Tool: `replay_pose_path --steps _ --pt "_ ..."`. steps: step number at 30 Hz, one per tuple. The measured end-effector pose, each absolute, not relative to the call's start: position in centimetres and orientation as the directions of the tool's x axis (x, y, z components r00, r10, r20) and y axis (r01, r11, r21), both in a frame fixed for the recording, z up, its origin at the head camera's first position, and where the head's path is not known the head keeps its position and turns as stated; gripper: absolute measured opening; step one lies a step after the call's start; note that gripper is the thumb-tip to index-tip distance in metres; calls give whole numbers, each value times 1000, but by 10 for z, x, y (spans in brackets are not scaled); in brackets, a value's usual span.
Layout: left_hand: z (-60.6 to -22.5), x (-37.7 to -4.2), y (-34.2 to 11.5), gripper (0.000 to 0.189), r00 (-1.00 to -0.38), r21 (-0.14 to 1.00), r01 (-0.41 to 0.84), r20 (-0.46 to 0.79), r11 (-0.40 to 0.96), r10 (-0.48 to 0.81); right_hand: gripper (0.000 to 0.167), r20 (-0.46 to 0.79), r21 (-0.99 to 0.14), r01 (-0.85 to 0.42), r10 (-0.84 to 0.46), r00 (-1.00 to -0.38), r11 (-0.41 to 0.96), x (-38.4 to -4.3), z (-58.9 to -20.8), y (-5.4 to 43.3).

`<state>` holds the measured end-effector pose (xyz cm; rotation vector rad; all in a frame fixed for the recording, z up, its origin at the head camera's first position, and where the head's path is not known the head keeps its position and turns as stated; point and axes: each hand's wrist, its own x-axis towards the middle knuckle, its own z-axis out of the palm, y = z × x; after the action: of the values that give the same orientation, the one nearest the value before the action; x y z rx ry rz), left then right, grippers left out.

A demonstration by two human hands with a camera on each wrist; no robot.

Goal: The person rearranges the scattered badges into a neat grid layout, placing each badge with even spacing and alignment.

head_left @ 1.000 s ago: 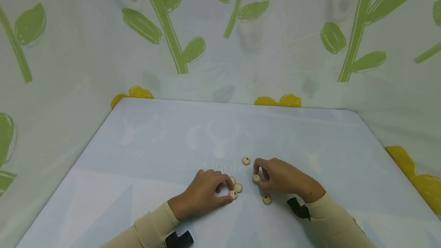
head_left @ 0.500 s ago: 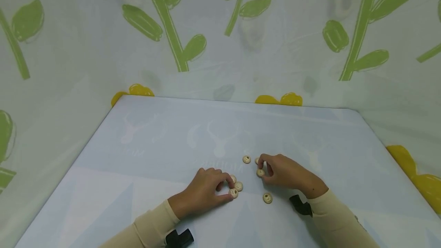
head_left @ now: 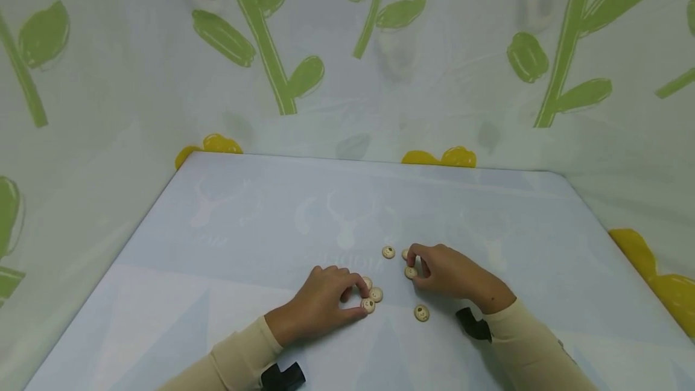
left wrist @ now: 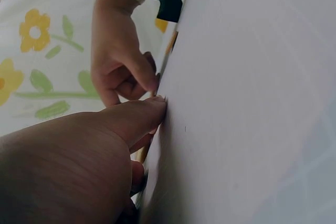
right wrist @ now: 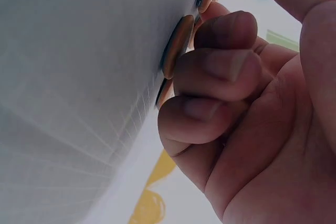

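Observation:
Several small round wooden discs, button-like with tiny marks, lie on the pale table. My left hand [head_left: 324,301] has its curved index finger and thumb at opposite edges of one disc [head_left: 368,305]. A second disc [head_left: 376,294] touches that one, and a third [head_left: 368,283] is partly hidden by the index finger. My right hand [head_left: 446,270] pinches another disc [head_left: 411,272] between thumb and index finger, low over the table. Just behind its index finger peeks a disc [head_left: 405,254]. In the right wrist view, curled fingers [right wrist: 218,72] are beside a disc [right wrist: 178,46] seen edge-on.
One loose disc [head_left: 388,252] lies left of the right hand, and another [head_left: 421,312] nearer the front. The table [head_left: 260,198] has faint deer prints. Behind it hangs a pale cloth [head_left: 456,89] with green leaves. Each wrist wears a black device [head_left: 473,323].
My right hand has moved slightly back and right with its disc, uncovering part of a disc behind it; it is still in the last half second. The left hand holds its place.

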<state>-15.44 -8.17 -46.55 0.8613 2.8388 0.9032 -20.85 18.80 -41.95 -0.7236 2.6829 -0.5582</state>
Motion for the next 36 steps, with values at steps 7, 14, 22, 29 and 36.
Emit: replay_pose_path --steps 7,14,22,29,36 --pt "-463 -154 -82 19 -845 548 493 118 675 521 17 -205 -437 -388 -510 -835 811 -210 -419 186" --pt "-462 -154 -82 19 -843 548 499 126 671 524 17 -215 -422 -364 -482 -850 830 -209 -419 185" --pt "-462 -153 -81 20 -841 546 502 126 671 527 18 -225 -429 -347 -471 -853 834 -208 -419 185" --pt "-463 -153 -81 20 -847 553 488 113 675 520 18 -197 -436 -388 -507 -839 812 -209 -420 187" --pt "-463 -153 -80 20 -849 548 489 120 679 515 21 -185 -417 -413 -521 -833 810 -208 -419 187"
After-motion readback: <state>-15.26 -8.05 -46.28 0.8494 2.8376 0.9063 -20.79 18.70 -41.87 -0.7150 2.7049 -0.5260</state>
